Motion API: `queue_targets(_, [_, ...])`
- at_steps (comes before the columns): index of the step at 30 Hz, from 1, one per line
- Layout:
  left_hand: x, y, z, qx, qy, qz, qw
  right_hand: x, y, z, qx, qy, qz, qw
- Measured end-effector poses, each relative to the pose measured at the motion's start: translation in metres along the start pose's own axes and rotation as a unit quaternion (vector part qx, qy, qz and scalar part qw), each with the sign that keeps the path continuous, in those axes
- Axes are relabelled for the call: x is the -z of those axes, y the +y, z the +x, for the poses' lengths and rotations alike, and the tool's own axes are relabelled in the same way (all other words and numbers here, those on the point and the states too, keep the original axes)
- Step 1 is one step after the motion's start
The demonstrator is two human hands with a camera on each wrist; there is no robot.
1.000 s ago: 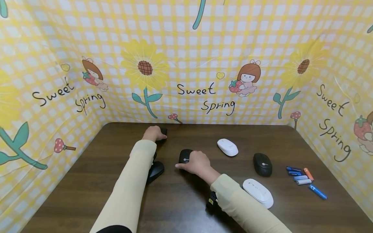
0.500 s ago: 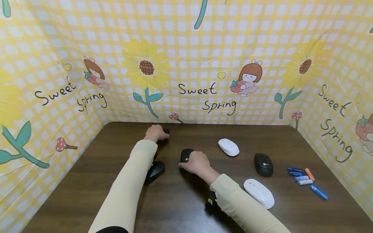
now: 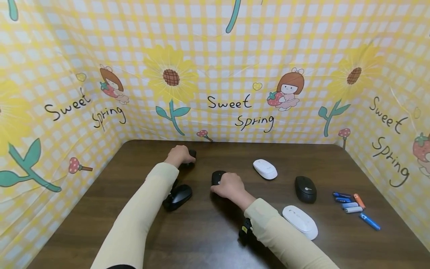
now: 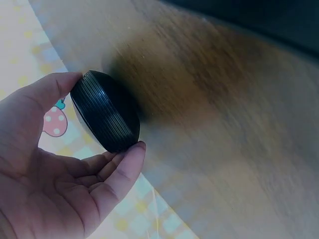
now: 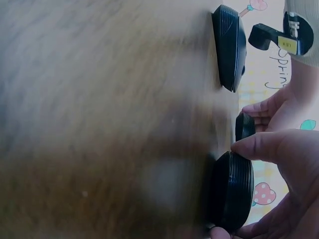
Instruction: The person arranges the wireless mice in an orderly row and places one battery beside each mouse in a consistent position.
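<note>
At the far left of the table, my left hand (image 3: 180, 155) holds a black computer mouse (image 4: 107, 112) by its sides, thumb on one side and fingers on the other. The hand hides much of that mouse in the head view. Nearer the middle, my right hand (image 3: 230, 186) grips a second black mouse (image 5: 232, 191) between thumb and fingers, close over the table. Its front part shows past the knuckles in the head view. Beside my left forearm lies a third black mouse (image 3: 179, 196), untouched.
To the right lie a white mouse (image 3: 265, 169), a black mouse (image 3: 305, 189) and another white mouse (image 3: 300, 221) beside my right sleeve. Several batteries (image 3: 352, 209), blue, silver and orange, lie at the table's right. A yellow checked cloth (image 3: 221, 67) walls the back and sides.
My right thumb has drawn in against the side of its mouse. My left forearm has shifted left, showing more of the third black mouse. The head view has turned slightly left.
</note>
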State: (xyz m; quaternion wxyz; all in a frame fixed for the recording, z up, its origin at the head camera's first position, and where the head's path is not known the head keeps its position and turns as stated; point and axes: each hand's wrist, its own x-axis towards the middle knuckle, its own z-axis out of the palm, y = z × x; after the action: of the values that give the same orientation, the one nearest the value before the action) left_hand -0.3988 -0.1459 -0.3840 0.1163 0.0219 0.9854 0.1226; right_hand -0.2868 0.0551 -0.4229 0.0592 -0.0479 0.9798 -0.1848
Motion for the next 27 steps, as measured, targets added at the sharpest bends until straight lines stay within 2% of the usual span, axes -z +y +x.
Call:
queue_targets(14, [-0.004, -0.008, -0.005, -0.002, -0.005, 0.006, 1.0, 0.01, 0.011, 0.003, -0.01, 0.005, -0.003, 0.9999])
queue_targets(19, [-0.005, -0.008, -0.009, 0.004, -0.003, -0.003, 1.0, 0.019, 0.013, 0.007, -0.011, 0.005, -0.002, 0.9999])
queue_targets(27, [-0.005, -0.007, -0.01, 0.004, 0.002, 0.006, 1.0, 0.037, 0.019, 0.018, -0.016, 0.028, 0.005, 0.9995])
